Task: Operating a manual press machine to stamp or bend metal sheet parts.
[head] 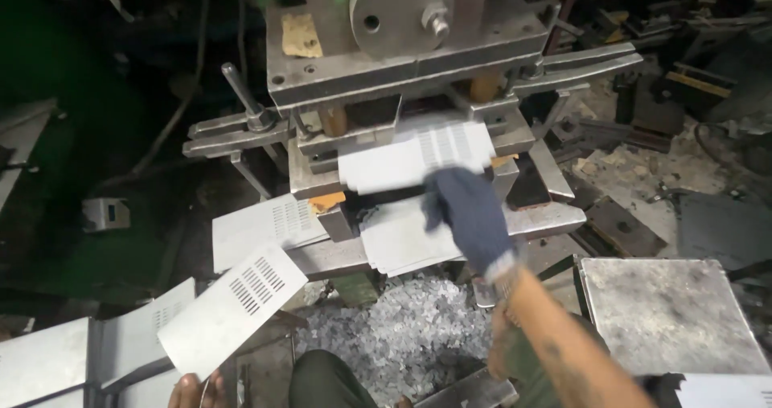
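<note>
My right hand (468,215), in a dark blue glove, reaches into the press (402,70) and grips the near edge of a white slotted metal sheet (402,163) lying in the die. The hand is blurred. Just below it lies a stack of plain sheets (398,243) on the press bed. My bare left hand (189,392) at the bottom left holds a second slotted sheet (233,307) by its lower corner, tilted, out to the left of the press. A third slotted sheet (265,227) rests on the left side of the press bed.
A heap of small metal punchings (402,336) lies under the press in front of my knees. A square steel plate (667,315) sits at the right. Flat sheets (48,360) are piled at the lower left. Dark scrap and tooling clutter the far right.
</note>
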